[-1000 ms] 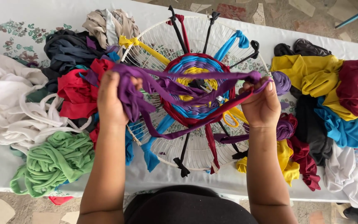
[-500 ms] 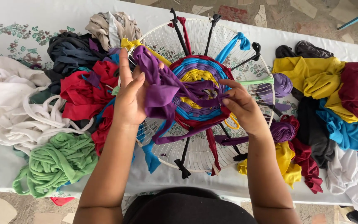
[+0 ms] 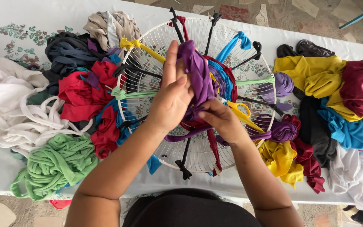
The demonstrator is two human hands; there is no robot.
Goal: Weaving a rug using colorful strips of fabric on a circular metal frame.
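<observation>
My left hand (image 3: 171, 98) presses against a bunched purple fabric strip (image 3: 196, 75), thumb clamped on it and fingers straight, above the middle of the round white wire grille (image 3: 148, 54) lying at the centre of the tabletop. My right hand (image 3: 221, 122) pinches the same strip lower down between thumb and fingertips. Yellow-handled scissors (image 3: 242, 113) rest on the grille just beside my right hand. A green coil of fabric strips (image 3: 55, 162) sits near the tabletop's front left edge.
</observation>
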